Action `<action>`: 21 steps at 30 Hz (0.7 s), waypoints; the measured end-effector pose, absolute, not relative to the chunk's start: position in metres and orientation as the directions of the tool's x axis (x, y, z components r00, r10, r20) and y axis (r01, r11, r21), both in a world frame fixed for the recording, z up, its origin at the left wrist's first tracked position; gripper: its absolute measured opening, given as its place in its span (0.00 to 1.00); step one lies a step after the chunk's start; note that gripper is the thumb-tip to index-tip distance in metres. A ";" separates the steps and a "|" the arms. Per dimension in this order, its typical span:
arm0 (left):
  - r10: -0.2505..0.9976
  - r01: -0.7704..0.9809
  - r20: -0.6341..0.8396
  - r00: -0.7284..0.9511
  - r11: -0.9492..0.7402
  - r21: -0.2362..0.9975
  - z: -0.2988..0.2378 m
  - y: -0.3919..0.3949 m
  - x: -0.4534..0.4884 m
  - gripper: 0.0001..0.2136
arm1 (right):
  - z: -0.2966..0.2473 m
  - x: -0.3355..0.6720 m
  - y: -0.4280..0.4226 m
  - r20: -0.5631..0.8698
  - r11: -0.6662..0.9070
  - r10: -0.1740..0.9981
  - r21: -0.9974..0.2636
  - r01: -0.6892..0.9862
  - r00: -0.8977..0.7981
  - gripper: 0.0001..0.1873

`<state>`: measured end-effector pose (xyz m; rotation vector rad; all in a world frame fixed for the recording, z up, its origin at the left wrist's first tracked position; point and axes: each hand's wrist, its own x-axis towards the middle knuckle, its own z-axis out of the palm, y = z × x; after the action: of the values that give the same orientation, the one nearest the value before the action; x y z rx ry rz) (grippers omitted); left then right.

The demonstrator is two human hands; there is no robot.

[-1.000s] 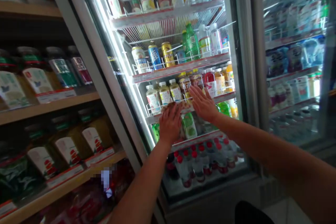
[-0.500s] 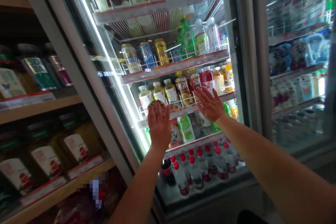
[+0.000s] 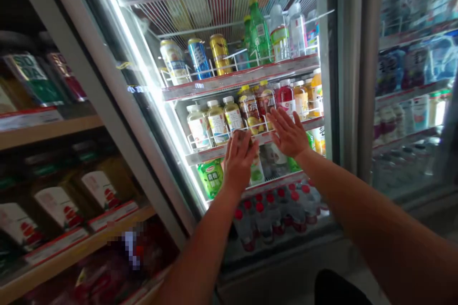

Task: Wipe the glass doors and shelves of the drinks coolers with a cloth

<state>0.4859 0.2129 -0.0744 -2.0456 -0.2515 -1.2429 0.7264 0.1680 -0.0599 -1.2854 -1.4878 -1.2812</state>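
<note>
My left hand (image 3: 237, 163) presses a small brownish cloth (image 3: 244, 135) flat against the glass door (image 3: 324, 33) of a lit drinks cooler, level with the middle shelf. To its right, my right hand (image 3: 288, 134) lies open on the same glass with its fingers spread and holds nothing. Behind the glass stand rows of bottles (image 3: 218, 121) and cans (image 3: 199, 57) on white wire shelves, with red-capped bottles (image 3: 272, 209) at the bottom.
A second cooler door (image 3: 411, 81) stands to the right behind a grey frame post (image 3: 352, 71). On the left, wooden shelves (image 3: 50, 131) carry bottled goods with red price strips. A dark shape (image 3: 334, 288) shows near the floor.
My left hand has slid to the right across the glass with the cloth, closer to my right hand. My right hand has stayed in about the same place on the glass.
</note>
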 end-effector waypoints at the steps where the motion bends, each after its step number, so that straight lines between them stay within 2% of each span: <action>1: -0.199 0.480 0.816 0.543 -0.724 -0.495 -0.080 0.211 0.491 0.21 | -0.060 0.726 0.168 0.961 -0.017 0.201 0.196 0.980 -0.189 0.34; 4: -0.231 0.391 0.728 0.645 -0.719 -0.575 -0.112 0.204 0.502 0.18 | -0.060 0.727 0.169 0.961 -0.002 0.211 0.180 0.984 -0.176 0.34; 6: -0.232 0.379 0.714 0.660 -0.718 -0.584 -0.128 0.201 0.507 0.17 | -0.061 0.728 0.169 0.963 0.007 0.208 0.176 0.984 -0.174 0.35; 10: -0.252 0.362 0.712 0.656 -0.722 -0.589 -0.117 0.208 0.508 0.19 | -0.060 0.728 0.169 0.960 0.007 0.206 0.193 0.981 -0.190 0.35; 12: -0.294 0.340 0.726 0.622 -0.733 -0.589 -0.105 0.214 0.507 0.23 | -0.060 0.727 0.169 0.961 0.002 0.201 0.195 0.981 -0.191 0.34; 15: -0.293 0.393 0.816 0.498 -0.762 -0.514 -0.108 0.217 0.507 0.27 | -0.060 0.727 0.168 0.962 -0.004 0.198 0.195 0.981 -0.190 0.32; 17: -0.279 0.417 0.838 0.469 -0.767 -0.488 -0.121 0.214 0.507 0.24 | -0.060 0.727 0.168 0.961 -0.010 0.195 0.199 0.980 -0.194 0.32; 21: -0.323 0.309 0.726 0.607 -0.746 -0.590 -0.127 0.208 0.506 0.15 | -0.060 0.727 0.168 0.961 -0.023 0.187 0.211 0.977 -0.203 0.33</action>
<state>0.5059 0.2082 -0.1266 -2.1235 0.0109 -1.1441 0.7272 0.1683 -0.0600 -1.2718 -1.4831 -1.3037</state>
